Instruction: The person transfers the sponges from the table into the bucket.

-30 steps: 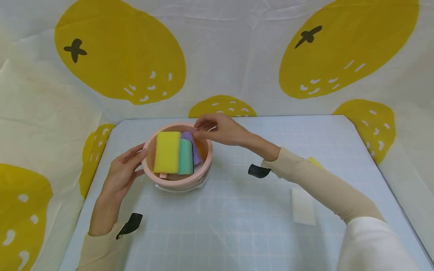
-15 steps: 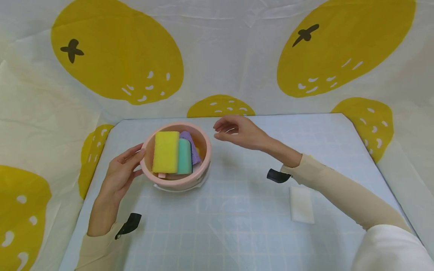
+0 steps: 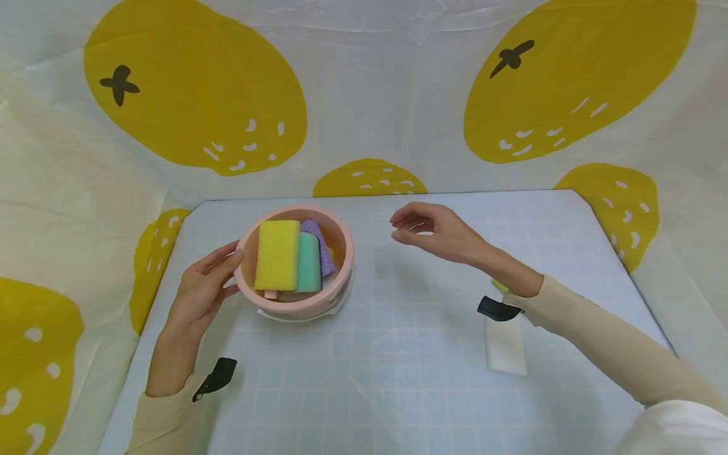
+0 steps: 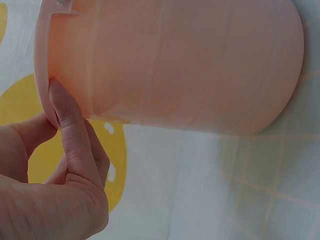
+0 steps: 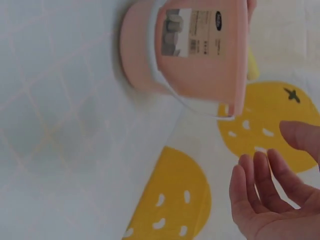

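A pink bucket (image 3: pixel 296 308) stands at the left of the table in the head view. My left hand (image 3: pixel 200 287) pinches its rim, thumb on one side and fingers under the lip, as the left wrist view of the bucket (image 4: pixel 175 65) shows. Inside lie a yellow sponge (image 3: pixel 277 256), a teal sponge (image 3: pixel 308 262) and a purple piece (image 3: pixel 318 243), partly hidden. Right of the bucket my right hand (image 3: pixel 440 232) hovers with loosely bent fingers and nothing between them. The right wrist view shows this hand (image 5: pixel 280 195) apart from the bucket and its white handle (image 5: pixel 172 92).
A white rectangular block (image 3: pixel 505 347) lies on the blue gridded table (image 3: pixel 364 385), below my right forearm. A yellow thing (image 3: pixel 499 285) is mostly hidden by that wrist. White cloth with yellow lemon prints (image 3: pixel 199 82) hangs around the back and sides.
My right hand has left the bucket's rim and moved right, away from it. The left hand has kept its grip on the rim, and the bucket stands where it was.
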The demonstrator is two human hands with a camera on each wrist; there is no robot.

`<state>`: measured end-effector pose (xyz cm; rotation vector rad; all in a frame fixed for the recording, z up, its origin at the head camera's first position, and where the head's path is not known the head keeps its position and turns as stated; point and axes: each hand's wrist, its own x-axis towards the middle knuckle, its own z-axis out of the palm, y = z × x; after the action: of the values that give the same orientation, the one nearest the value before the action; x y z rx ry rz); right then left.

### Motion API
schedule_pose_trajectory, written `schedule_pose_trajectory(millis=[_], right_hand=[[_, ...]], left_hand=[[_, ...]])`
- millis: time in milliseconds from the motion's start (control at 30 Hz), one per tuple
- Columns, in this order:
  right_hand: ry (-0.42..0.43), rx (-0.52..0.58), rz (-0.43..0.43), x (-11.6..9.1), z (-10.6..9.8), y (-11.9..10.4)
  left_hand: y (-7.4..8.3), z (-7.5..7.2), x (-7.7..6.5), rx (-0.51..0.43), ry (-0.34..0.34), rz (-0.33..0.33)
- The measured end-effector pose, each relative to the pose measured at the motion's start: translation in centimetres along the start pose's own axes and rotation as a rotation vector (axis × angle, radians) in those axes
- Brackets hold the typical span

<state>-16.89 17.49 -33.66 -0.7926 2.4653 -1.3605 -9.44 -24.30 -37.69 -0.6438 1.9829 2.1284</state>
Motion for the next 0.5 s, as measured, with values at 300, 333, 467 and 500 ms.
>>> schedule_pose_trajectory(millis=[300, 333, 467, 500], right_hand=[[0.005, -0.023, 0.041, -2.6, -1.0, 1.5], [0.008, -0.025, 0.045, -2.9, -1.0, 1.6], [0.016, -0.03, 0.06, -3.9, -1.1, 2.3], [0.019, -0.034, 0.064, -4.1, -1.1, 2.5]], left_hand=[[0.0, 0.0, 0.0, 0.0, -0.001, 0.006], [0.0, 0.0, 0.0, -0.001, -0.002, 0.005], [-0.1, -0.1, 0.0, -0.003, -0.001, -0.001], [-0.1, -0.1, 0.0, -0.004, -0.001, -0.001]])
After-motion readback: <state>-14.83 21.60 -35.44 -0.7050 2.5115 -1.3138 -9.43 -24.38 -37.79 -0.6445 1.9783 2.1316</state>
